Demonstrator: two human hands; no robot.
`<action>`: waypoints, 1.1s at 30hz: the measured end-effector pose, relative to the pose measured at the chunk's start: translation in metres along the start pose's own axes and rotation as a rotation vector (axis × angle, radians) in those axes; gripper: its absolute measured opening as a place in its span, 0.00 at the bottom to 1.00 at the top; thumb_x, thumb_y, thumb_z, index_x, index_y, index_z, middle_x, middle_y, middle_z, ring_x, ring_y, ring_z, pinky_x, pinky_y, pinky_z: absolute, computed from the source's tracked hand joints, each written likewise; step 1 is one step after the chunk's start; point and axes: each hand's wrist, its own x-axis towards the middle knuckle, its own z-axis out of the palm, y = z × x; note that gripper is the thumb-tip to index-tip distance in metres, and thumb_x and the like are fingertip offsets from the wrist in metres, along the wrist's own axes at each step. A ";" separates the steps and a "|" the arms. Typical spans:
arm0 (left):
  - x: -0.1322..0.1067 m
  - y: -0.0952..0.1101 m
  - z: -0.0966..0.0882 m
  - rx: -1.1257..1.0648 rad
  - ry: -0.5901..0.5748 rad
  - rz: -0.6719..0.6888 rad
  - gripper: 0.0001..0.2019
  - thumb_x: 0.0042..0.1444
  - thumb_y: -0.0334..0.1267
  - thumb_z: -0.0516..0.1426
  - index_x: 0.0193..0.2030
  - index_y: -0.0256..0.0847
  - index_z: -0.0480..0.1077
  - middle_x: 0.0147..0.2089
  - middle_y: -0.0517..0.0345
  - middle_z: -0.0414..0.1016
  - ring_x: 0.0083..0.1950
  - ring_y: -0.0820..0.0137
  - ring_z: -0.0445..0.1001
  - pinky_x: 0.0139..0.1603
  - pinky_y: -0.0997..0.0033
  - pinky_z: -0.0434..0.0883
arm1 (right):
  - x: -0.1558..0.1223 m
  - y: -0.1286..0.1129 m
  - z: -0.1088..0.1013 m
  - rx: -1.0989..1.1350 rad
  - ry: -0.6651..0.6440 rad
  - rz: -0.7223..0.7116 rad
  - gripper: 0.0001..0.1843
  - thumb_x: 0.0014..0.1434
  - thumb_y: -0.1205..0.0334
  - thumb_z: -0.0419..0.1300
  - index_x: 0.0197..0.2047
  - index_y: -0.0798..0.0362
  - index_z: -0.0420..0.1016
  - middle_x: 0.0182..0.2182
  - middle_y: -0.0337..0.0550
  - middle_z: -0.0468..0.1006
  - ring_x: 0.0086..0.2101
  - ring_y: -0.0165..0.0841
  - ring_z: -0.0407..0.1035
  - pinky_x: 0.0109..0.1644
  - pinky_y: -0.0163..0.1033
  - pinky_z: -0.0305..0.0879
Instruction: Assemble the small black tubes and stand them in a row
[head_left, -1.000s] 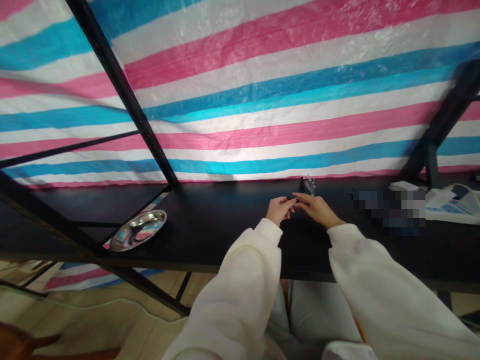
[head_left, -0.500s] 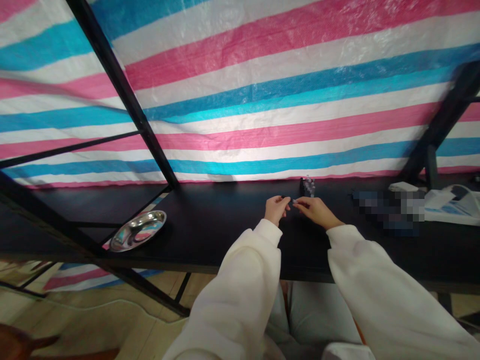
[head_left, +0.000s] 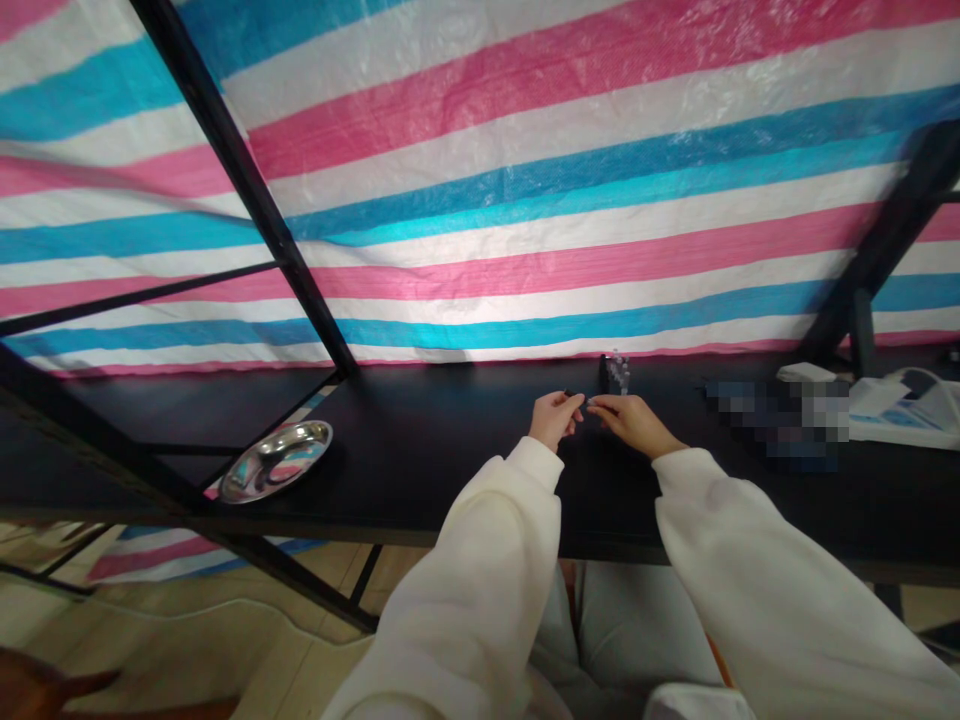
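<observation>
My left hand (head_left: 553,417) and my right hand (head_left: 631,421) are held close together over the black table (head_left: 420,450), both in white sleeves. Each hand is pinched on a tiny dark piece that is too small to name. The two pinches sit a short gap apart. Just behind my right hand a small dark holder with clear bits (head_left: 615,372) stands near the table's back edge.
A shiny metal dish (head_left: 276,459) lies on the table at the left. Black frame bars (head_left: 247,180) rise at left and right. A striped pink, blue and white tarp (head_left: 525,180) hangs behind. White papers and bags (head_left: 900,405) lie at the far right.
My hands were touching at the fingertips a second ago; they have since drawn slightly apart and risen a little. Nothing else has moved.
</observation>
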 end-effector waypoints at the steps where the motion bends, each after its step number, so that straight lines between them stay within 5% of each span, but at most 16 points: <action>1: 0.000 0.000 0.000 0.005 -0.001 0.003 0.15 0.47 0.43 0.57 0.19 0.35 0.61 0.16 0.63 0.62 0.12 0.84 0.54 0.13 0.80 0.47 | 0.000 0.000 0.000 -0.003 0.001 0.000 0.17 0.58 0.53 0.48 0.33 0.54 0.75 0.20 0.41 0.74 0.22 0.30 0.68 0.30 0.34 0.61; 33: 0.001 -0.003 0.000 0.007 -0.033 0.033 0.15 0.47 0.42 0.58 0.17 0.35 0.62 0.13 0.64 0.60 0.12 0.83 0.54 0.14 0.79 0.47 | 0.000 0.000 0.000 -0.023 -0.041 -0.007 0.17 0.59 0.55 0.48 0.32 0.53 0.74 0.21 0.41 0.74 0.22 0.30 0.69 0.29 0.32 0.59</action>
